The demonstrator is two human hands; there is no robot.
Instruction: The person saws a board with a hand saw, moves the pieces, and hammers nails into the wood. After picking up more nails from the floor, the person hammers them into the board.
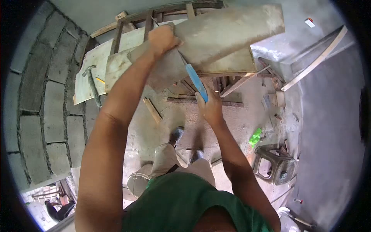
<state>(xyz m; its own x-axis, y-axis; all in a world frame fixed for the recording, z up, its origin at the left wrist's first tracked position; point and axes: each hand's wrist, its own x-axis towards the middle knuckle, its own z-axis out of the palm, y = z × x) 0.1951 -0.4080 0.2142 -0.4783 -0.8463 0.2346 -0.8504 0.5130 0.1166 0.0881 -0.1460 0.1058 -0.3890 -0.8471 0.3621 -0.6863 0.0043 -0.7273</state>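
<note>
My left hand (164, 37) is closed at the edge of a worn grey plywood board (232, 34), its fingertips partly hidden. In my right hand (210, 105) is the blue handle of a handsaw (196, 80). Its thin blade runs up and left toward my left hand, beside the board. Part of the blade is hidden by that hand. Below lies a paler plywood sheet (119, 71). A hammer (92, 83) and a short yellow pencil-like piece (100, 80) rest to the left of my left forearm.
A wooden frame (148, 25) stands behind the boards. Wood offcuts (152, 110) litter the floor. An overturned plastic stool (275, 164) and a green wrapper (255, 137) lie to the right. A bucket (138, 183) is by my legs. A block wall (54, 92) rises on the left.
</note>
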